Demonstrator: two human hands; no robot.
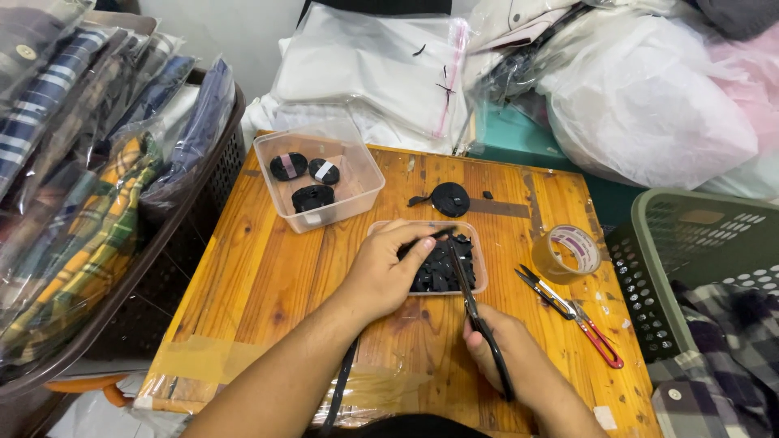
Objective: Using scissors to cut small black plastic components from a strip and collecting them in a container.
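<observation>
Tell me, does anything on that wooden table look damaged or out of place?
The table's front edge is patched with crinkled clear tape. One small black piece lies loose beside the black roll, outside the tray of cut pieces. Nothing else stands out.

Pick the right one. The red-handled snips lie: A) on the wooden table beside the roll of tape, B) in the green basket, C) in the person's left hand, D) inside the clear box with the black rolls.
A: the red-handled snips lie flat on the wooden table, just right of the right hand and below the roll of tape.
</observation>
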